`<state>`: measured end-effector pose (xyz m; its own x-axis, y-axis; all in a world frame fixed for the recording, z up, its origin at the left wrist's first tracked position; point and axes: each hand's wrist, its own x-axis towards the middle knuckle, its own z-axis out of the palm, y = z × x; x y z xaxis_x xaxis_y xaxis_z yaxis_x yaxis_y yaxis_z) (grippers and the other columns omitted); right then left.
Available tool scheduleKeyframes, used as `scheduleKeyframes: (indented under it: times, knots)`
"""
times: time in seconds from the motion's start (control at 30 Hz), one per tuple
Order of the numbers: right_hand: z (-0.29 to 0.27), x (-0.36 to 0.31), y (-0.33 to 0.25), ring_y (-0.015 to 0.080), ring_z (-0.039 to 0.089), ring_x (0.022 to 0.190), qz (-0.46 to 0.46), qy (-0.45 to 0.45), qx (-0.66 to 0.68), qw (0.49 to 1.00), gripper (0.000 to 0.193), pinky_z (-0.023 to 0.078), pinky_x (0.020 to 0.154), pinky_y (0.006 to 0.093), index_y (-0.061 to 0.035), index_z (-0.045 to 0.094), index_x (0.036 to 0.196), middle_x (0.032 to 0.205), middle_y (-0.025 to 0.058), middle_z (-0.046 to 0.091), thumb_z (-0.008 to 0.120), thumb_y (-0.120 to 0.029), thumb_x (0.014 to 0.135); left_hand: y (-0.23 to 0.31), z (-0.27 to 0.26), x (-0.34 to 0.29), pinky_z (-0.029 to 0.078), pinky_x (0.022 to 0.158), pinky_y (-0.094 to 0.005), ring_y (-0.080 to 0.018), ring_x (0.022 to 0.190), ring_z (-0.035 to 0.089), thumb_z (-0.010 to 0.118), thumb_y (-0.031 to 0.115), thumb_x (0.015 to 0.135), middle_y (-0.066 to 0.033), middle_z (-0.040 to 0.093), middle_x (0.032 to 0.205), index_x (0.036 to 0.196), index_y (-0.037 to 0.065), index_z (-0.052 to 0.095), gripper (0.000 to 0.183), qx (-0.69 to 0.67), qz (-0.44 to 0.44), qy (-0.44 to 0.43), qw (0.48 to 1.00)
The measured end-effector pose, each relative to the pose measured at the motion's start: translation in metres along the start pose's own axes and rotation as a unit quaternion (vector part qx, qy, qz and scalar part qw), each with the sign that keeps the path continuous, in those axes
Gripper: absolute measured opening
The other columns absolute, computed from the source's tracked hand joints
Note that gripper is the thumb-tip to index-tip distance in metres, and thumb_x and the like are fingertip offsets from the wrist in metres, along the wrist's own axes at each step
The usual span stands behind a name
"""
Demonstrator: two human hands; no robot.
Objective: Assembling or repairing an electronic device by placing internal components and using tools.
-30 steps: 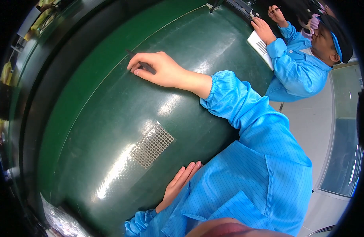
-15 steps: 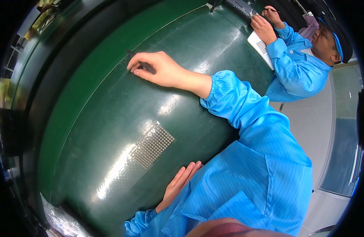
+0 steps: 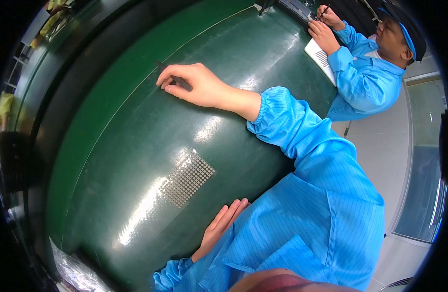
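Observation:
My right hand [image 3: 197, 85] rests on the green table mat [image 3: 224, 53], far from my body, with its fingers curled round slim black tweezers [image 3: 181, 83]. Their thin end points away past my index finger, and part of them is hidden by the fingers. Nearer to me lies a clear sheet [image 3: 190, 177] bearing a grid of small dark squares; neither hand touches it. My left hand [image 3: 224, 224] lies flat at the near edge of the table, fingers stretched out and holding nothing. Its lower side is partly covered by my blue sleeve.
At the upper right a co-worker [image 3: 367, 73] in blue handles a thin dark tool over a dark device [image 3: 296, 10]. A white board [image 3: 321, 61] with dark stripes is by that person's arm. Clear plastic wrapping [image 3: 75, 270] lies at the lower left. A dark rail [image 3: 51, 102] runs beyond the table.
My two hands, the tweezers and the sheet have stayed put. The co-worker's head and tool hand have shifted left, the tool hand closer to the other hand.

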<state>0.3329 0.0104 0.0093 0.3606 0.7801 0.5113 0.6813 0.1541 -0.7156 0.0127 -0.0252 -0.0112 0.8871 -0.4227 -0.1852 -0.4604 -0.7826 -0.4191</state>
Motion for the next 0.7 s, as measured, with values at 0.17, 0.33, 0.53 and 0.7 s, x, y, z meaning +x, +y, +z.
scheduleKeyframes:
  times: [0.17,0.33,0.53,0.7]
  knots:
    - [0.000,0.000,-0.001,0.0218,0.068,0.080,-0.002,-0.001,0.002,1.000,0.014,0.052,0.070,0.0317,-0.0088,0.064,0.098,0.085,0.0074,0.068,0.065,-0.010,0.084,-0.003,-0.003,-0.001,0.020,0.116,-0.0228,-0.0119,0.143,0.018,0.023,0.020,0.099,-0.0004,0.015,0.157,0.151,0.009,0.014,0.053,-0.046,0.004,-0.015,0.999]
    - [0.001,0.000,0.001,0.0216,0.067,0.080,0.004,-0.003,-0.005,1.000,0.014,0.052,0.070,0.0317,-0.0088,0.064,0.098,0.085,0.0074,0.068,0.064,-0.010,0.084,-0.004,0.003,-0.002,0.020,0.116,-0.0229,-0.0120,0.143,0.018,0.024,0.019,0.099,-0.0007,0.014,0.157,0.151,0.008,0.014,0.054,-0.035,0.008,-0.003,0.999]
    - [0.003,0.000,0.000,0.0212,0.067,0.078,0.014,-0.008,-0.003,1.000,0.013,0.052,0.069,0.0318,-0.0088,0.064,0.098,0.084,0.0072,0.068,0.064,-0.010,0.084,-0.008,0.010,-0.003,0.018,0.117,-0.0384,-0.0162,0.141,0.028,0.041,0.029,0.096,-0.0049,0.033,0.152,0.147,0.007,0.030,0.057,0.029,0.027,0.080,0.996]
    - [0.002,-0.001,0.001,0.0210,0.067,0.078,0.013,-0.006,0.000,1.000,0.014,0.052,0.069,0.0316,-0.0089,0.064,0.098,0.084,0.0070,0.068,0.064,-0.010,0.084,-0.009,0.009,-0.002,0.018,0.117,-0.0388,-0.0168,0.141,0.029,0.041,0.029,0.096,-0.0052,0.035,0.151,0.147,0.007,0.031,0.056,0.054,0.035,0.097,0.993]
